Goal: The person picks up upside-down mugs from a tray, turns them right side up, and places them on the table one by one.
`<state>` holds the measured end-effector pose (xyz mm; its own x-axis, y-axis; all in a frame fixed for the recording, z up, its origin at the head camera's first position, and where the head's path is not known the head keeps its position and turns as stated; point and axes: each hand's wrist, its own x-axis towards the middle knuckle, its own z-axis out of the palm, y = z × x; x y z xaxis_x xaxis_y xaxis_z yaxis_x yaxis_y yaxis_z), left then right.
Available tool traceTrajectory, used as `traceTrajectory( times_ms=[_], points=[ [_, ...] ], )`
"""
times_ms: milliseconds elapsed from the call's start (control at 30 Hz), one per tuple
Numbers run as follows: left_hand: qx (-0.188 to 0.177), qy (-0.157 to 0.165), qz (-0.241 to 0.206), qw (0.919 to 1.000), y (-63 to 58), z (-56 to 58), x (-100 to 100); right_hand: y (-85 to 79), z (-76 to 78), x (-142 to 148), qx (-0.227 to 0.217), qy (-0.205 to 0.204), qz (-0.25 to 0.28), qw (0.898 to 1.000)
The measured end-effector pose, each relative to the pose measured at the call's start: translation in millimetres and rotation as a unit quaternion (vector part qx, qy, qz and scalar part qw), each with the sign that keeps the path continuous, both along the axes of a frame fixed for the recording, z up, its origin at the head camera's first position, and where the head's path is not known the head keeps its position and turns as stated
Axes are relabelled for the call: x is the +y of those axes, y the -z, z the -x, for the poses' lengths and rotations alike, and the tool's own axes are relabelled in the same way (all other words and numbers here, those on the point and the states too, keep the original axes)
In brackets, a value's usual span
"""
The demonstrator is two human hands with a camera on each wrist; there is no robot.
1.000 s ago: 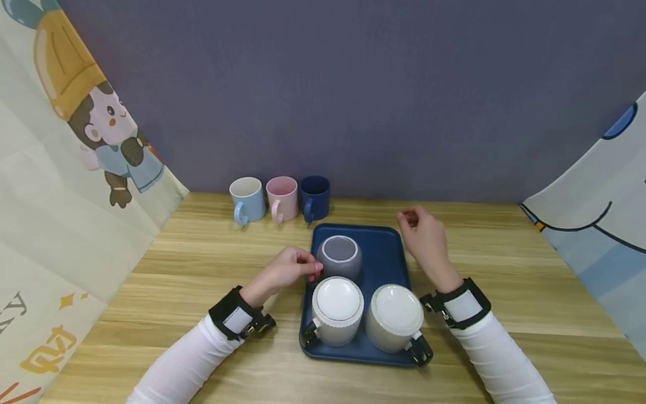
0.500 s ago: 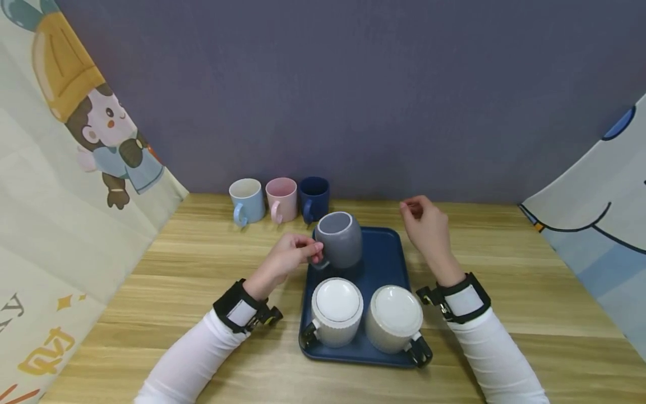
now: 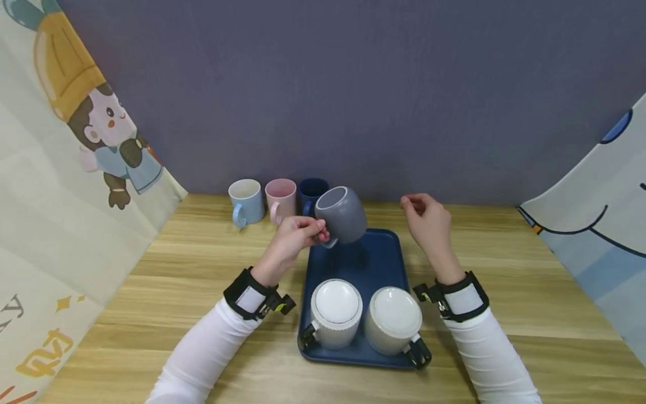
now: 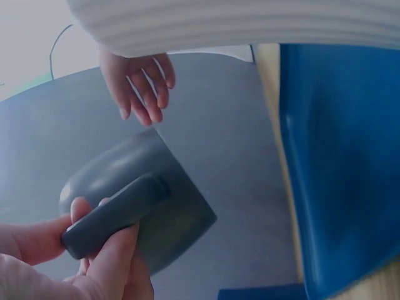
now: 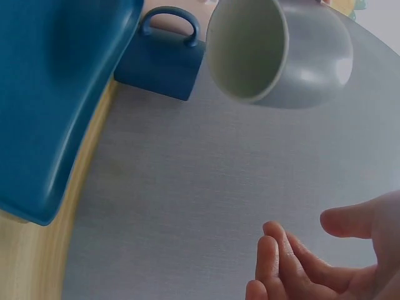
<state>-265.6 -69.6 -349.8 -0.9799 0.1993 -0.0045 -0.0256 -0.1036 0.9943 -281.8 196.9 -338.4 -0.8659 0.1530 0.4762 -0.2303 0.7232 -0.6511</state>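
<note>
At the bottom of the head view, two white sleeves (image 3: 212,348) come in from either side, each ending in a black wrist strap (image 3: 250,301). Between them, at the near end of a blue tray (image 3: 360,264) on the wooden surface (image 3: 515,292), stand two white mugs (image 3: 336,306) upside down, just beside each other, with dark handles turned toward the lower left and lower right. Farther up, left of centre, the left hand (image 3: 289,242) has its grip closed on the handle of a grey mug (image 3: 345,219), pinching it between thumb and fingers. This mug is raised and tilted across the tray's upper left corner, its base toward the upper left; the right wrist view shows its pale inside. To its right, beyond the tray's edge, the right hand (image 3: 429,224) has a relaxed grip, thumb apart from bent fingers. Behind, a light blue cup (image 3: 249,203), a pink cup (image 3: 286,200) and a navy cup (image 3: 305,197), partly covered by the grey mug, stand upright before a grey wall (image 3: 353,101).
</note>
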Motion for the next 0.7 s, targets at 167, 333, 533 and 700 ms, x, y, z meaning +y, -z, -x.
traceTrajectory(
  times_ms=[167,333,533,700],
  points=[
    [0.0,-0.024,-0.038,0.999,-5.9,5.7,7,-3.0,3.0,-1,-0.015,-0.014,0.006,1.0],
    [0.003,-0.037,-0.07,0.9969,-14.9,12.7,12,-8.7,6.0,-3,-0.029,-0.03,0.014,0.999],
    [-0.001,-0.044,-0.086,0.9953,-25.6,20.5,20,-17.1,6.7,-5,-0.059,-0.055,0.012,0.997],
    [-0.003,-0.052,-0.123,0.991,-31.7,26.1,29,-23.3,6.7,-8,-0.111,-0.076,0.015,0.991]
  ],
)
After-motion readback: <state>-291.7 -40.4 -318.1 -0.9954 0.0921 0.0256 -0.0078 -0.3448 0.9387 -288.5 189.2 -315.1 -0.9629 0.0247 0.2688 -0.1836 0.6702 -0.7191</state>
